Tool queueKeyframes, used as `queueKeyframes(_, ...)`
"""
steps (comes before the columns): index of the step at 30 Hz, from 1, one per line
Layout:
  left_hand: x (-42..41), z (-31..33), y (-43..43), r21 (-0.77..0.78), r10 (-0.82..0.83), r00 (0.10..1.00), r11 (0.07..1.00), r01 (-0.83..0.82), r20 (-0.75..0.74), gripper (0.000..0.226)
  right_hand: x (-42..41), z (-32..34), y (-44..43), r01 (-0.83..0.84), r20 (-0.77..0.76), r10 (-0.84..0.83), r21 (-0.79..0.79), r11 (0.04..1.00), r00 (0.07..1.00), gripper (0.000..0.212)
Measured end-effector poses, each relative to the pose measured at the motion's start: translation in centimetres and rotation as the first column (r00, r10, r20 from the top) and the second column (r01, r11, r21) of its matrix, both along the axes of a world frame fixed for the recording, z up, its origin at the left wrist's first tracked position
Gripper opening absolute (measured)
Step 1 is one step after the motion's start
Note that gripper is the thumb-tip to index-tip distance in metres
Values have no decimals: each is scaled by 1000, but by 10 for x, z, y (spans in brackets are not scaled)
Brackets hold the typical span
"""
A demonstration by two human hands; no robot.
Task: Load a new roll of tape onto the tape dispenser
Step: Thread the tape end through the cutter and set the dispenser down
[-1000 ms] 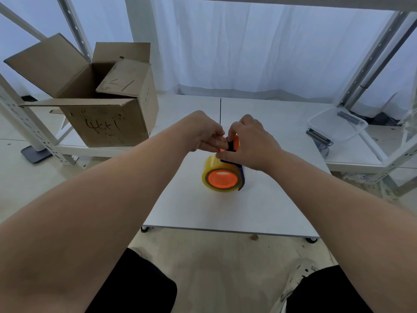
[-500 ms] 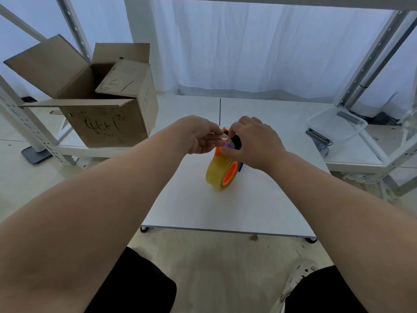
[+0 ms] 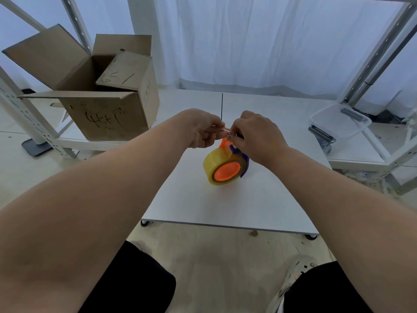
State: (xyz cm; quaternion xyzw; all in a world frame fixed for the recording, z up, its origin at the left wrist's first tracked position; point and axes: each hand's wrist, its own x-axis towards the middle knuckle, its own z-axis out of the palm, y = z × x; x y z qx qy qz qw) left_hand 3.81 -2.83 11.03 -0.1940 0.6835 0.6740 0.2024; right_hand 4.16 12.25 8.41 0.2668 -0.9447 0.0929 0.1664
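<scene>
At the white surface's (image 3: pixel 259 199) centre, the tape roll (image 3: pixel 222 169) sits in its dispenser (image 3: pixel 244 162); left hand (image 3: pixel 200 129) and right hand (image 3: pixel 255 136) pinch its flimsy, sticky free end (image 3: pixel 222 130), best gripped at the edges.

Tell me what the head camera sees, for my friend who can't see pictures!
Two hands, left hand and right hand, pinch a clear tape end above a yellow tape roll on its orange and purple dispenser, standing on a white table. An open cardboard box sits far left.
</scene>
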Motion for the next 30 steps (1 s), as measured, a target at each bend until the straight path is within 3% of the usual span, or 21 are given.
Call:
queueKeyframes(9, -1, 0, -1, -41, -80, 990, 996, 75, -119, 9, -1, 2, 15, -48, 90, 51, -32, 998, 995, 32)
queueKeyframes(13, -2, 1, 0, -58, -95, 984, 994, 88, -148, 8, 2, 5, 17, -33, 63, 36, -49, 998, 997, 42)
queueKeyframes(17, -2, 1, 2, -77, -116, 975, 992, 103, -191, 11, 4, 10, 12, -8, 81, 22, -166, 986, 996, 27)
queueKeyframes(24, 0, -3, 2, -297, -280, 904, 937, 184, -322, 35, 1, 15, 8, 70, 188, -17, -278, 958, 982, 24)
queueKeyframes(28, 0, -5, 1, -423, -318, 884, 892, 157, -343, 38, -1, 15, 9, 117, 239, -29, -362, 925, 971, 22)
queueKeyframes(30, -2, -8, -2, -536, -333, 874, 838, 103, -353, 29, -3, 14, 8, 136, 251, -38, -388, 912, 967, 21)
